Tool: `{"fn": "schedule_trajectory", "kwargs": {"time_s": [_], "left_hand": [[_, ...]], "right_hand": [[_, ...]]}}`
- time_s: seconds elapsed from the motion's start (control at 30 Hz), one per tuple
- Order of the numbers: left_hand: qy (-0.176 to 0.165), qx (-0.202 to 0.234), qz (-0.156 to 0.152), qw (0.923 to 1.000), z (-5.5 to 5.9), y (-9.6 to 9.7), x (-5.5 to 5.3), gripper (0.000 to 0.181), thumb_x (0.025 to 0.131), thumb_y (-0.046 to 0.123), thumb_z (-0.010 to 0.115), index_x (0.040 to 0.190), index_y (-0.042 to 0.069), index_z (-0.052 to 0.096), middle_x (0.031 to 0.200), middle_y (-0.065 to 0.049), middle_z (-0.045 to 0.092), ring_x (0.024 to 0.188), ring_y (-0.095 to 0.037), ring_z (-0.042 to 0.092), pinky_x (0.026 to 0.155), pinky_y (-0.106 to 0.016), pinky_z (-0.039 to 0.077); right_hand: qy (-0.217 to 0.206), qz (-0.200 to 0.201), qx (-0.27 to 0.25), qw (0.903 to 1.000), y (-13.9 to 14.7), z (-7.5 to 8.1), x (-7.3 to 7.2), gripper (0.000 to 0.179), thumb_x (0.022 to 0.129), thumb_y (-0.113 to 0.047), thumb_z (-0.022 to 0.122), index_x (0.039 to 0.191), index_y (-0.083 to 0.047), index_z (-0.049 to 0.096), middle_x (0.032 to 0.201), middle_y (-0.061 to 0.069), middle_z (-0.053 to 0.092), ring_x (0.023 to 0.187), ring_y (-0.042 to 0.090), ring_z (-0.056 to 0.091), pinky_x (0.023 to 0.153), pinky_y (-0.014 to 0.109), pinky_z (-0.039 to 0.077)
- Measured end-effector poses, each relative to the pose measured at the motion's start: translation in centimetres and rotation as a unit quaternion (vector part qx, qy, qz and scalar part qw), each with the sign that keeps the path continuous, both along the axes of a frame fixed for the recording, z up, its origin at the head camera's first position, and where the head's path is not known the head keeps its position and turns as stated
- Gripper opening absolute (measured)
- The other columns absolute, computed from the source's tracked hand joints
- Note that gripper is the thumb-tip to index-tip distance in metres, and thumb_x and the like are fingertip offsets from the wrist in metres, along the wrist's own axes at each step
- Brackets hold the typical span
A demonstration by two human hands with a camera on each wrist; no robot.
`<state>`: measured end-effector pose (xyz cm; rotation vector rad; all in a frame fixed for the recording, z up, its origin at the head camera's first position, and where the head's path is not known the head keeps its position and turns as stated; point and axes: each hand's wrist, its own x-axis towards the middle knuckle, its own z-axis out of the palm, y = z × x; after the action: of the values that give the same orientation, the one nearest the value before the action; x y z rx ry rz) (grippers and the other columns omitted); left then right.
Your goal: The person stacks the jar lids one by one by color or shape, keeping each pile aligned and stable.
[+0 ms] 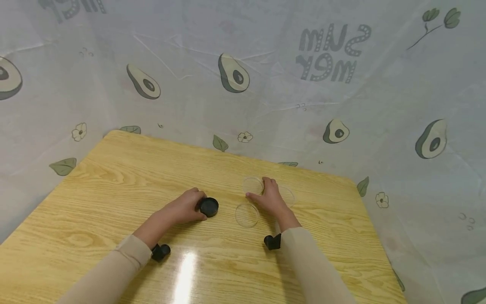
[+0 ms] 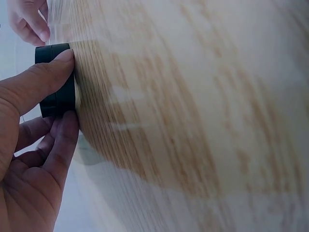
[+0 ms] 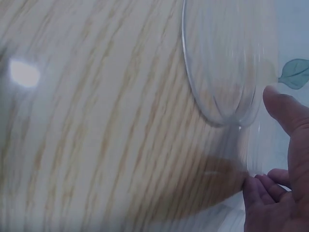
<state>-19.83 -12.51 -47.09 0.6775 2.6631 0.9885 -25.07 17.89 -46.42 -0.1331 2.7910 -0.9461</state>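
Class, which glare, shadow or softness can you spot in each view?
Head: a glare streak on the table, soft shadow beside the right sleeve, clear dishes barely visible; left wrist: pale reflections wash over the table, and the black cylinder shows little detail; right wrist: a white glare spot at left, clear dishes overlapping faintly.

The person's left arm and right arm, both beige-sleeved, stretch over the tabletop toward its far edge, the left hand curled in a pinch, the right hand, nearer that edge, with thumb and fingers spread apart.
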Motion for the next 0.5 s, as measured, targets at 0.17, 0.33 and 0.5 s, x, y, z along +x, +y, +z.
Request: {"fn": "schedule_trajectory", "kwargs": {"time_s": [0.17,0.33,0.5], "left_hand": [[0.008,-0.005,-0.003,0.9999,-0.08,0.03,0.01,0.045,0.086,0.015,0.087,0.121,-0.005,0.067,0.101,-0.010,0.059,0.083,-0.016,0.048,0.075,-0.030,0.044],[0.004,-0.006,0.002,1.0000,0.04,0.04,0.05,0.047,0.086,0.015,0.087,0.122,-0.005,0.066,0.101,-0.010,0.059,0.083,-0.017,0.048,0.075,-0.031,0.044],[0.007,-0.006,0.000,1.0000,0.02,0.02,0.00,0.047,0.086,0.015,0.087,0.122,-0.005,0.066,0.102,-0.010,0.059,0.084,-0.017,0.048,0.075,-0.031,0.044]], "right_hand": [[0.012,-0.008,0.000,0.9999,-0.35,-0.49,-0.13,0.089,0.097,-0.035,0.076,0.159,0.009,0.029,0.160,0.032,0.032,0.150,0.046,0.032,0.120,0.060,0.037],[0.026,-0.003,0.017,0.9995,-0.58,-0.83,-0.35,0.082,0.098,-0.032,0.075,0.155,0.011,0.035,0.158,0.033,0.034,0.149,0.048,0.032,0.120,0.060,0.037],[0.026,-0.003,0.020,0.9994,-0.51,-0.68,-0.46,0.078,0.099,-0.031,0.075,0.153,0.011,0.038,0.155,0.033,0.037,0.147,0.048,0.035,0.118,0.060,0.039]]}}
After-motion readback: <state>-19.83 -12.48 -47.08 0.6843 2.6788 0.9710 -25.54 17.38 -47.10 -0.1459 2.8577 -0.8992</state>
